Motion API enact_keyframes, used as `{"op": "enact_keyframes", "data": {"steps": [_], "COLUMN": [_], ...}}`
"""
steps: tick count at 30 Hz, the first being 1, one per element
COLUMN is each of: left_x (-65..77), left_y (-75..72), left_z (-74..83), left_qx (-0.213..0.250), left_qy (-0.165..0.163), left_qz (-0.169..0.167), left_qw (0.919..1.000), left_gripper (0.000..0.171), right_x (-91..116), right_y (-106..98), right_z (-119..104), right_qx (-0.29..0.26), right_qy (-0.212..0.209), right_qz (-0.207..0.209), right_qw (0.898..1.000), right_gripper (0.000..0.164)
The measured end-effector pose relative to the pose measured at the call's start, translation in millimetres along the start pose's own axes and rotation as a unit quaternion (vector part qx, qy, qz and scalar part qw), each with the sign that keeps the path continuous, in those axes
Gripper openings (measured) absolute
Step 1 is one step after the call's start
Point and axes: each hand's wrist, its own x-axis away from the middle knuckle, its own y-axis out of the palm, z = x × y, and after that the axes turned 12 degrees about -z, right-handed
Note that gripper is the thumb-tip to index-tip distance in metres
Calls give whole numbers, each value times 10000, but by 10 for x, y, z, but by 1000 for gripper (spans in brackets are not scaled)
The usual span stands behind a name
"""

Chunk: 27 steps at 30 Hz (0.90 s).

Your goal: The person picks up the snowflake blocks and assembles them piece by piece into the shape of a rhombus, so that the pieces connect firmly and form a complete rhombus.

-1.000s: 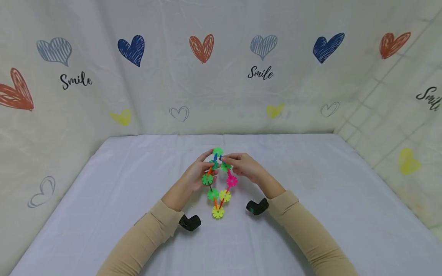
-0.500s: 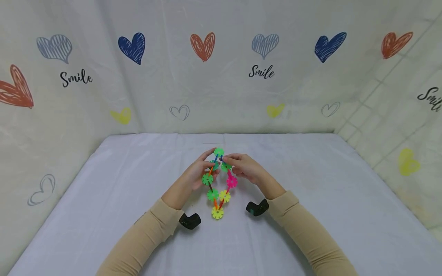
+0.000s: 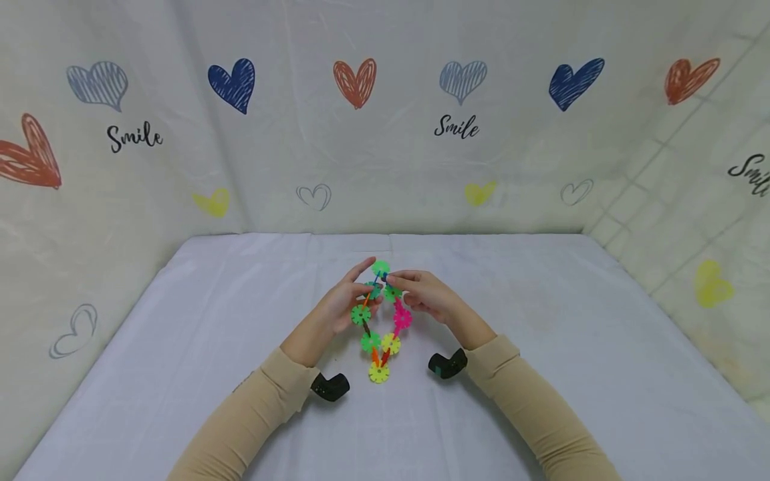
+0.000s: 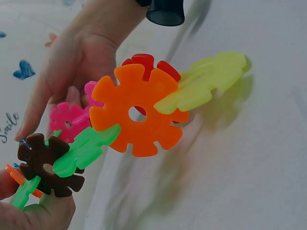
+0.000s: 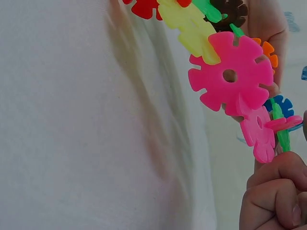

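Observation:
Plastic notched snowflake discs are slotted into a long loop, held upright between both hands over the table. At its top is a green disc [image 3: 381, 268]; a yellow disc [image 3: 379, 373] forms its lowest point. My left hand [image 3: 337, 306] grips the loop's upper left side, thumb at a teal disc, index finger reaching up beside the top disc. My right hand [image 3: 428, 292] pinches a small blue disc just below the top, partly hidden by the fingers. An orange disc [image 4: 110, 105] and a brown disc [image 4: 33, 148] show in the left wrist view, a pink disc [image 5: 249, 72] in the right.
White cloth covers the table [image 3: 541, 401]. A black wrist camera [image 3: 330, 387] sits under the left cuff and another black camera [image 3: 448, 364] under the right. Behind stands a white curtain [image 3: 397, 160] printed with hearts and words.
The green top disc has tipped slightly and sits a little lower, closer to the right fingertips. Both hands keep nearly the same place and hold.

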Motion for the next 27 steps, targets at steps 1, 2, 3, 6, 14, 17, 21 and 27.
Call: {"op": "enact_keyframes", "data": {"steps": [1,2,3,6,14,17,21,27], "left_x": [-1,-2,-3,-5,-6,-3,2,-25], "left_y": [2,3,6,18,38,45,52,13], "left_z": [0,0,0,-3,-3,-1,5,15], "left_qx": [15,37,63,65,145,199,147,-353], "left_qy": [1,-2,-3,-6,162,172,156,55], "left_qz": [-4,-9,-9,12,64,-39,-155,-62], "left_qw": [10000,10000,10000,10000,9997,9996,9996,9993], "left_gripper": [63,62,62,61,61,61,61,52], "right_x": [6,11,14,19,23,24,22,6], "right_y": [0,-1,-2,-7,-26,-23,-13,1], "right_z": [-4,-7,-10,-16,-21,-22,-25,-4], "right_qx": [1,13,5,-3,5,19,-21,102], "right_qy": [-12,-13,-5,15,35,17,-16,27], "right_qz": [-18,-31,-36,-46,-33,-52,-36,16], "right_qw": [10000,10000,10000,10000,10000,10000,10000,9999], "right_gripper": [47,48,48,47,46,45,44,44]}}
